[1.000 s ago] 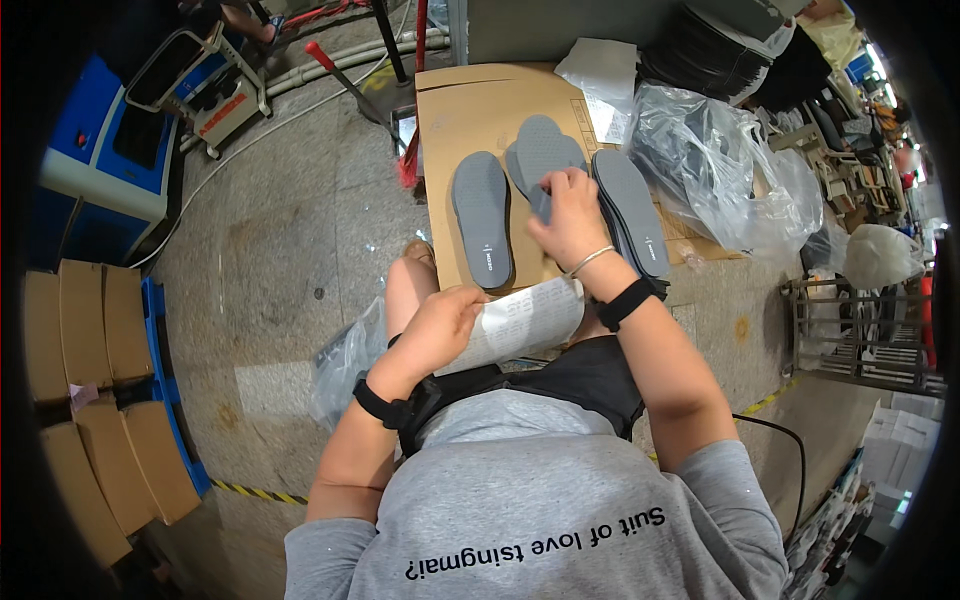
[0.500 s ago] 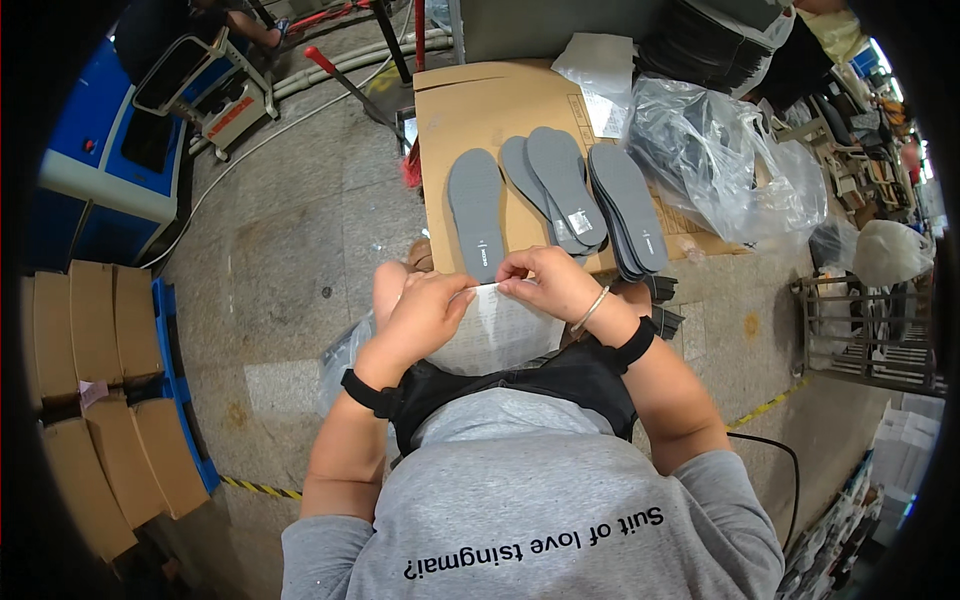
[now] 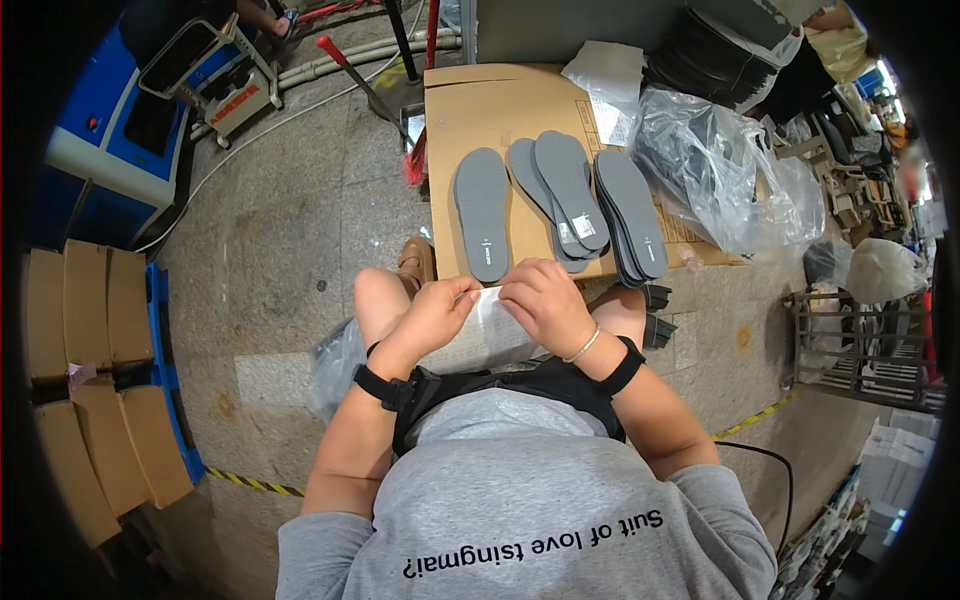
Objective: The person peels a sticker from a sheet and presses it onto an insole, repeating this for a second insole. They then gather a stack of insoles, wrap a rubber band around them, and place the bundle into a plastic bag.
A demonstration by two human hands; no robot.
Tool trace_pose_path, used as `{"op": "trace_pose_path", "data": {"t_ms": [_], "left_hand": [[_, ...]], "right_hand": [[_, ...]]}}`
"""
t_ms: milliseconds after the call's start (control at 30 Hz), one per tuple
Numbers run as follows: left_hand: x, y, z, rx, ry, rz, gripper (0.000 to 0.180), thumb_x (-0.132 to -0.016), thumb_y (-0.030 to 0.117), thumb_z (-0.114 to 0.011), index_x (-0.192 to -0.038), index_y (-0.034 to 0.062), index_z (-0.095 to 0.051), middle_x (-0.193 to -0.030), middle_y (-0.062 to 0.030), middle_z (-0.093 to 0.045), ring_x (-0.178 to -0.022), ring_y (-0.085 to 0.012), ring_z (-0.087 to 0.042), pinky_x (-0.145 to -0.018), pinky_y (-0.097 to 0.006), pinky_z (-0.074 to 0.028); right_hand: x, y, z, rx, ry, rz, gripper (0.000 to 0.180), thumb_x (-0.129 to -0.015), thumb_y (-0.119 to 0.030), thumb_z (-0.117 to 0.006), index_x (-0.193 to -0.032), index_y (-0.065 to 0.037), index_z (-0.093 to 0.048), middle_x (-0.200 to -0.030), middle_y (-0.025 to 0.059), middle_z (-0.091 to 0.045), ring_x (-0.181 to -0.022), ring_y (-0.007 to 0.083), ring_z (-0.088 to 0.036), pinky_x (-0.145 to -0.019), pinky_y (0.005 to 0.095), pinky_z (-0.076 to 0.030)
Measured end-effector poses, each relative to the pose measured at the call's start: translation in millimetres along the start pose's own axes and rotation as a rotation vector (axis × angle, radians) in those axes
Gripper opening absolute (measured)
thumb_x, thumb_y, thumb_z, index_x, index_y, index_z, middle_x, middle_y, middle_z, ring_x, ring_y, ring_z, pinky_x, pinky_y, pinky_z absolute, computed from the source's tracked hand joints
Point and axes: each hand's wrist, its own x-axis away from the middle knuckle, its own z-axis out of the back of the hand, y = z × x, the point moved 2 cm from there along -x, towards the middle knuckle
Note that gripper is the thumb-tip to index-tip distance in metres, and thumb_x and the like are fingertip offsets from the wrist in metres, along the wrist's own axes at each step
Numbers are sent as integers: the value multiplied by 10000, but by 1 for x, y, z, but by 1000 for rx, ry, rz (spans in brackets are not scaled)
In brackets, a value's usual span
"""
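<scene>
A whitish sheet with faint rows of print [image 3: 490, 340] lies across my lap. Its far edge is pinched by my left hand [image 3: 436, 316], thumb against fingers. Close beside it, my right hand [image 3: 545, 305] is closed at the same edge, its fingers bent over and partly hiding the paper. Just beyond my hands, a single grey insole [image 3: 482, 210] lies on a cardboard surface [image 3: 465, 110]. To its right are several overlapping grey insoles [image 3: 568, 180], the top one bearing a small silvery-white sticker [image 3: 584, 226]. A neat stack of grey insoles [image 3: 628, 210] sits farther right.
Clear plastic bags [image 3: 710, 160] and a white sheet [image 3: 610, 85] cover the far right of the cardboard. Dark stacked pieces [image 3: 705, 60] stand behind. Cartons [image 3: 90, 310] rest by a blue pallet on the left. A metal rack [image 3: 860, 345] stands at right.
My right hand's fingers have curled further down over the sheet's edge. My left hand keeps its pinch there. The whole view has shifted slightly; the insoles lie as before.
</scene>
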Motion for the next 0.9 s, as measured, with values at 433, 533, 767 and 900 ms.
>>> {"op": "trace_pose_path", "data": {"t_ms": [433, 533, 767, 900], "left_hand": [[10, 20, -27, -397, 59, -226, 149, -776, 23, -485, -892, -17, -570, -1222, -266, -468, -1036, -394, -516, -891, -441, -415], [7, 15, -35, -425, -16, -215, 162, -761, 14, -491, -899, -17, -569, -1234, -266, -465, -1062, -385, -510, -899, -437, -414], [6, 8, -35, -422, 35, -264, 144, -779, 9, -482, -876, -21, -585, -1221, -267, -483, -1013, -400, -527, -879, -429, -420], [5, 10, -33, -422, 10, -234, 147, -779, 13, -482, -877, -22, -585, -1226, -271, -478, -1017, -400, -527, -887, -427, -417]], "right_hand": [[-60, 51, -6, -249, -313, -268, 116, -773, -160, -626, -810, -51, -611, -840, 109, -601, -896, 299, -526, -835, 380, -397], [-70, 63, -24, -215, -480, -296, 133, -761, -182, -637, -790, -52, -626, -838, 115, -604, -897, 304, -527, -837, 383, -398], [-88, 66, -43, -199, -780, -359, 141, -734, -196, -658, -762, -59, -649, -845, 119, -599, -896, 311, -519, -846, 382, -398], [-88, 64, -45, -115, -742, -289, 131, -727, -197, -662, -743, -68, -649, -886, 133, -585, -923, 320, -497, -838, 379, -401]]}}
